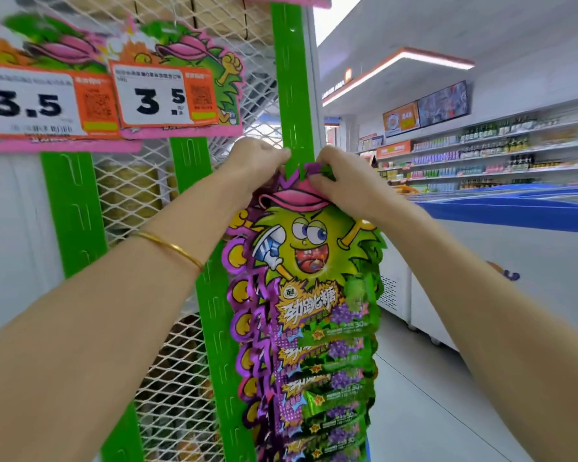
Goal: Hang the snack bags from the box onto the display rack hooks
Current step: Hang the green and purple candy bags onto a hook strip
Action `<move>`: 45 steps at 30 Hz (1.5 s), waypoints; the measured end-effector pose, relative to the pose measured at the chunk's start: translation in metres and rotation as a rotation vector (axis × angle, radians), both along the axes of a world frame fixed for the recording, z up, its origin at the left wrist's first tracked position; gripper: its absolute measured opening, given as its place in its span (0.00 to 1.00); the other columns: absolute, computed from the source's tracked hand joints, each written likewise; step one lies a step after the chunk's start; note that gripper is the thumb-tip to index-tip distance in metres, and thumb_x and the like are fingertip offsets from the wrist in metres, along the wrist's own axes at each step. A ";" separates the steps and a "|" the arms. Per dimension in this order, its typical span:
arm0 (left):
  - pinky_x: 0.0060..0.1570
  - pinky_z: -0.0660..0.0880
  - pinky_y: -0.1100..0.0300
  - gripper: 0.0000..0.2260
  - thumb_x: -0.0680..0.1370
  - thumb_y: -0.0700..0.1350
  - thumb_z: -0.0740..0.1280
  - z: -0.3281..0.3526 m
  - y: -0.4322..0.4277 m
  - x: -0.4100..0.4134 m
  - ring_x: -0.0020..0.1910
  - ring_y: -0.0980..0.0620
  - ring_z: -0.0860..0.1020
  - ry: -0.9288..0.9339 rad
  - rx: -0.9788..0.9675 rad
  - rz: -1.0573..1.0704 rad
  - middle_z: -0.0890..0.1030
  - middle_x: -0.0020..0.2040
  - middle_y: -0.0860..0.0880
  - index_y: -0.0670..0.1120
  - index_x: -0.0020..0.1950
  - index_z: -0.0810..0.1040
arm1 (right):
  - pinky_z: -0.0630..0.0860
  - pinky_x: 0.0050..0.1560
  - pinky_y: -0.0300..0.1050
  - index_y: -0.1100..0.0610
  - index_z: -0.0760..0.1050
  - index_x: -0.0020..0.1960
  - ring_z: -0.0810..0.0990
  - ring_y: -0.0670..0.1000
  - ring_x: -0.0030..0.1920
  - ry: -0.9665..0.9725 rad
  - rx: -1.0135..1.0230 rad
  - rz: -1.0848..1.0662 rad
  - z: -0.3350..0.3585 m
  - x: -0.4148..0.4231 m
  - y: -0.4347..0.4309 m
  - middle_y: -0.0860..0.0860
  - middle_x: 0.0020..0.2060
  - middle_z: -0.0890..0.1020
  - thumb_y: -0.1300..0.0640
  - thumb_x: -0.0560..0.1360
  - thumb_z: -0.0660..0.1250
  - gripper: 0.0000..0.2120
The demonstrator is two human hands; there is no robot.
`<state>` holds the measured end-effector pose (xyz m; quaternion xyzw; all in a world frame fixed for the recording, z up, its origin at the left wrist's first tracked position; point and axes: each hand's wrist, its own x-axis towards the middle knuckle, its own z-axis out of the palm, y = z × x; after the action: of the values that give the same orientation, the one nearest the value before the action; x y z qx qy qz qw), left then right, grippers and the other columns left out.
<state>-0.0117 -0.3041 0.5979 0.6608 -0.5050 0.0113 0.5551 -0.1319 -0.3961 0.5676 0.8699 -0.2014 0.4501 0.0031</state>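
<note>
Gold bangle on the left wrist; the left hand and right hand reach up, fingers curled, pinching the top of a purple-and-green snack bag against a green hanging strip. Matching bags overlap in a column beneath it. Farther off, price tags read 3.5, and a chest freezer fronts stocked shelves.

Standing in a self-service grocery shop — facing green hanging strips on a white mesh rack, reading printed price cards marked 3.5 with QR codes, looking past a blue-rimmed chest freezer towards long wall shelves of bottles — all under a lit ceiling band and a wall screen.
</note>
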 end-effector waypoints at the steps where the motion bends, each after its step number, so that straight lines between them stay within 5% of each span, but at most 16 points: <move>1: 0.35 0.69 0.62 0.08 0.77 0.45 0.65 -0.004 0.003 0.000 0.36 0.54 0.73 -0.091 0.005 0.010 0.77 0.40 0.48 0.42 0.53 0.78 | 0.67 0.35 0.45 0.59 0.68 0.55 0.73 0.52 0.40 0.008 0.025 -0.011 -0.003 0.000 -0.001 0.51 0.42 0.74 0.51 0.78 0.62 0.12; 4: 0.51 0.74 0.57 0.11 0.76 0.42 0.67 -0.019 0.011 0.002 0.48 0.51 0.77 -0.299 -0.020 0.063 0.79 0.49 0.47 0.42 0.57 0.74 | 0.68 0.34 0.45 0.57 0.66 0.55 0.74 0.52 0.41 -0.022 0.100 -0.031 -0.010 -0.004 -0.002 0.49 0.40 0.74 0.47 0.76 0.64 0.16; 7: 0.57 0.73 0.52 0.14 0.75 0.40 0.67 -0.039 0.021 -0.001 0.52 0.49 0.75 -0.499 -0.086 0.135 0.76 0.51 0.47 0.41 0.59 0.70 | 0.72 0.44 0.48 0.58 0.68 0.57 0.74 0.53 0.48 -0.058 0.106 -0.107 -0.012 -0.010 0.005 0.52 0.49 0.75 0.43 0.74 0.66 0.21; 9: 0.64 0.67 0.58 0.16 0.75 0.42 0.67 -0.057 0.033 -0.007 0.57 0.49 0.72 -0.682 -0.145 0.233 0.74 0.55 0.47 0.42 0.62 0.70 | 0.70 0.54 0.48 0.58 0.69 0.60 0.71 0.54 0.55 -0.115 0.005 -0.240 -0.021 -0.018 0.015 0.54 0.55 0.74 0.45 0.73 0.67 0.22; 12: 0.64 0.59 0.65 0.17 0.75 0.42 0.68 -0.102 0.062 -0.020 0.60 0.52 0.70 -0.788 -0.256 0.263 0.75 0.59 0.49 0.44 0.62 0.72 | 0.69 0.53 0.45 0.56 0.71 0.57 0.72 0.51 0.52 -0.345 -0.040 -0.192 -0.059 -0.031 0.045 0.50 0.51 0.74 0.52 0.74 0.68 0.15; 15: 0.62 0.61 0.67 0.15 0.74 0.41 0.69 -0.180 0.095 -0.030 0.58 0.56 0.71 -0.688 -0.226 0.120 0.75 0.57 0.52 0.46 0.60 0.74 | 0.73 0.42 0.41 0.49 0.71 0.50 0.74 0.46 0.38 -0.328 0.176 0.077 -0.135 -0.036 0.088 0.45 0.42 0.73 0.56 0.73 0.68 0.08; 20: 0.59 0.60 0.74 0.13 0.73 0.46 0.64 -0.363 0.154 -0.020 0.55 0.59 0.70 -0.399 0.158 -0.031 0.76 0.54 0.52 0.47 0.56 0.77 | 0.69 0.41 0.30 0.55 0.76 0.47 0.74 0.43 0.39 0.123 0.551 0.266 -0.319 -0.030 0.134 0.41 0.38 0.75 0.62 0.73 0.68 0.05; 25: 0.47 0.67 0.64 0.11 0.73 0.36 0.66 -0.497 0.223 -0.002 0.47 0.52 0.72 -0.072 0.577 -0.034 0.72 0.47 0.49 0.40 0.55 0.77 | 0.70 0.32 0.39 0.53 0.74 0.41 0.78 0.54 0.35 0.697 0.928 0.238 -0.474 -0.028 0.166 0.55 0.39 0.77 0.61 0.74 0.66 0.05; 26: 0.44 0.67 0.67 0.10 0.74 0.36 0.65 -0.512 0.232 0.004 0.47 0.51 0.72 -0.037 0.616 -0.008 0.72 0.46 0.49 0.39 0.55 0.77 | 0.68 0.35 0.39 0.57 0.76 0.44 0.77 0.55 0.39 0.776 0.935 0.224 -0.499 -0.029 0.170 0.54 0.39 0.76 0.60 0.74 0.66 0.01; 29: 0.44 0.66 0.68 0.10 0.76 0.33 0.63 -0.531 0.238 0.015 0.47 0.50 0.74 0.010 0.698 0.032 0.76 0.50 0.44 0.39 0.56 0.77 | 0.68 0.45 0.43 0.63 0.74 0.56 0.78 0.55 0.49 0.970 0.979 0.145 -0.554 -0.032 0.182 0.55 0.45 0.79 0.53 0.75 0.67 0.16; 32: 0.51 0.67 0.60 0.09 0.76 0.36 0.63 -0.532 0.231 0.021 0.49 0.48 0.76 0.016 0.717 0.023 0.76 0.54 0.45 0.42 0.55 0.77 | 0.69 0.54 0.46 0.63 0.71 0.62 0.75 0.59 0.58 1.091 0.965 0.093 -0.590 -0.030 0.196 0.60 0.57 0.77 0.47 0.73 0.68 0.24; 35: 0.46 0.66 0.63 0.10 0.76 0.34 0.63 -0.534 0.233 0.026 0.47 0.49 0.75 0.054 0.715 0.006 0.75 0.55 0.44 0.39 0.56 0.76 | 0.70 0.60 0.51 0.59 0.67 0.65 0.72 0.61 0.61 1.147 0.899 0.029 -0.615 -0.019 0.210 0.59 0.60 0.73 0.43 0.73 0.67 0.28; 41: 0.46 0.68 0.63 0.09 0.76 0.37 0.63 -0.547 0.246 0.036 0.45 0.52 0.75 0.098 0.725 0.059 0.75 0.55 0.47 0.43 0.55 0.76 | 0.67 0.60 0.55 0.56 0.66 0.66 0.66 0.59 0.65 1.274 0.612 -0.058 -0.637 0.000 0.228 0.55 0.63 0.72 0.35 0.73 0.60 0.31; 45: 0.48 0.70 0.60 0.09 0.76 0.38 0.64 -0.553 0.255 0.040 0.46 0.51 0.76 0.097 0.749 0.080 0.76 0.56 0.45 0.44 0.55 0.77 | 0.68 0.58 0.53 0.57 0.68 0.61 0.68 0.57 0.62 1.113 0.637 -0.096 -0.640 0.005 0.230 0.54 0.60 0.73 0.39 0.70 0.68 0.29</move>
<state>0.0283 -0.0486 0.0451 0.8369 -0.4211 -0.1837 0.2974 -0.1270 -0.1656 -0.0720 0.9218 -0.3321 -0.1510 -0.1313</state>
